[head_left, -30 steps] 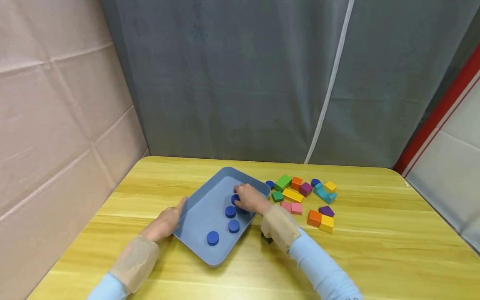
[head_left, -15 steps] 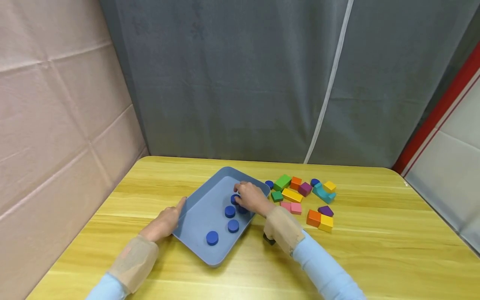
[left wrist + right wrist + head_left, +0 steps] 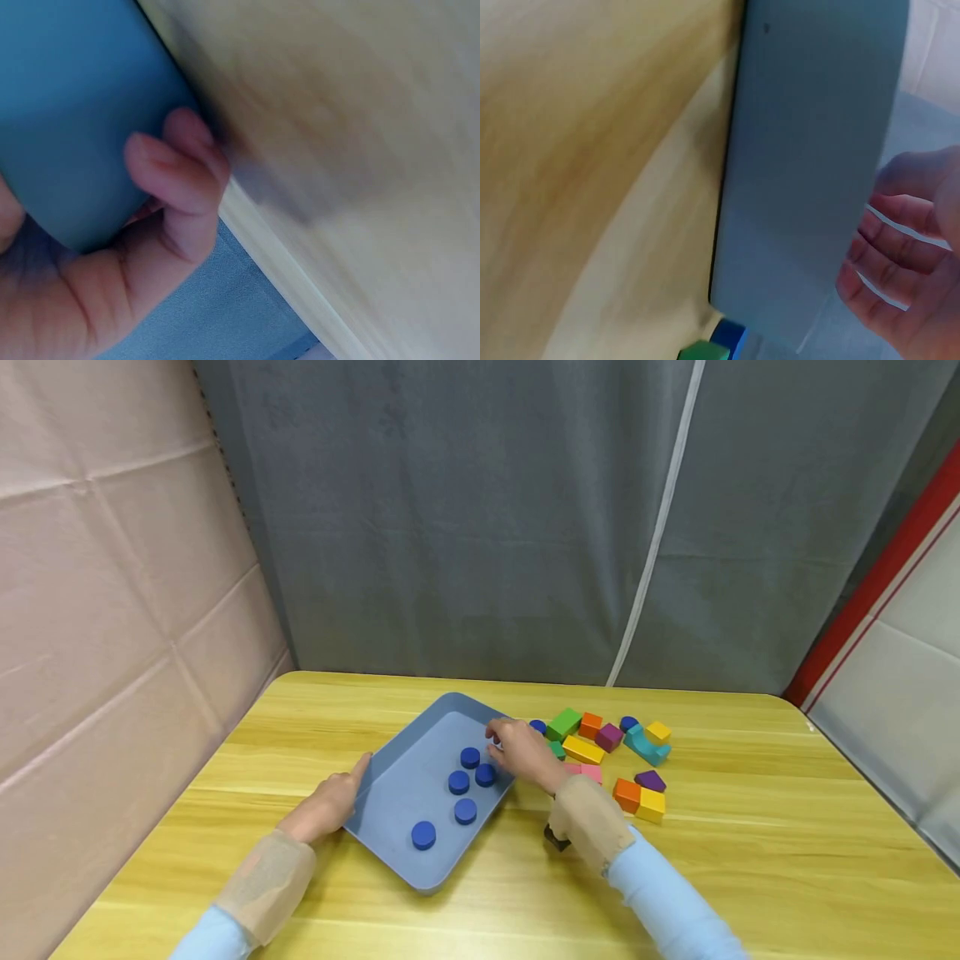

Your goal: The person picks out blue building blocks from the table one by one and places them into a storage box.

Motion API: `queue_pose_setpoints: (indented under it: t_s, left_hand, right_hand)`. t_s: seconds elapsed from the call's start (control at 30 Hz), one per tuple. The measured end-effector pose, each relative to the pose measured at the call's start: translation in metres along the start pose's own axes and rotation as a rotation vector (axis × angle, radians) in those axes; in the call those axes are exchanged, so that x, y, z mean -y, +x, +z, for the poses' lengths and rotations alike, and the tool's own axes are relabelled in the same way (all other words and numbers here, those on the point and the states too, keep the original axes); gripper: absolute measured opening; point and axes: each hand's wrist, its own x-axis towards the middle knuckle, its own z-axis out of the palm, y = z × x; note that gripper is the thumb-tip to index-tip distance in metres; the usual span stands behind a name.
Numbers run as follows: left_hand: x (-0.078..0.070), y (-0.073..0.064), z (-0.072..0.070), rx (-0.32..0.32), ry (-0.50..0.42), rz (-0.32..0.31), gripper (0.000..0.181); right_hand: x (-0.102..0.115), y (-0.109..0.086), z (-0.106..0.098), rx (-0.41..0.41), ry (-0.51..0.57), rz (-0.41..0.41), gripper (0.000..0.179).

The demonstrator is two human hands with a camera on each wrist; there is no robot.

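My left hand point(image 3: 326, 806) grips the left side of the blue-grey tray point(image 3: 408, 768), which sits askew on the table. In the left wrist view, curled fingers point(image 3: 180, 180) wrap the tray's outer wall. Several blue discs lie flat inside, among them a front disc point(image 3: 423, 835) and a back disc point(image 3: 470, 757). Over the tray's right wall hovers my right hand point(image 3: 525, 756), fingers loosely bent, no disc visible in it. The right wrist view has its relaxed fingers point(image 3: 892, 262) beside the tray's rim, apart from one another.
Right of the tray lie loose coloured blocks: a green block point(image 3: 564, 724), a yellow bar point(image 3: 583, 750), a turquoise arch point(image 3: 647, 746), a purple wedge point(image 3: 651, 780) and an orange block point(image 3: 627, 795). Two more blue discs are there, one disc point(image 3: 628, 724) farther right. A grey curtain point(image 3: 450, 527) hangs behind.
My right hand has let go of the blue disc at the tray's back right and moved right, uncovering the discs there. The left hand keeps its hold on the tray.
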Motion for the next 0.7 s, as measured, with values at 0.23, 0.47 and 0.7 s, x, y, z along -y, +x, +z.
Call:
queue_pose_setpoints:
  t_s: [0.23, 0.47, 0.7]
  left_hand:
    - [0.001, 0.000, 0.000, 0.032, -0.039, -0.035, 0.074]
    - [0.000, 0.000, -0.001, 0.040, -0.060, -0.044, 0.075]
    - [0.000, 0.000, 0.000, 0.035, -0.031, -0.043, 0.074]
  right_hand:
    - [-0.009, -0.006, -0.011, 0.003, 0.061, 0.094, 0.014]
    - [-0.026, -0.012, -0.025, -0.042, 0.082, 0.087, 0.015]
    - [-0.043, -0.021, -0.037, -0.054, 0.084, 0.111, 0.017]
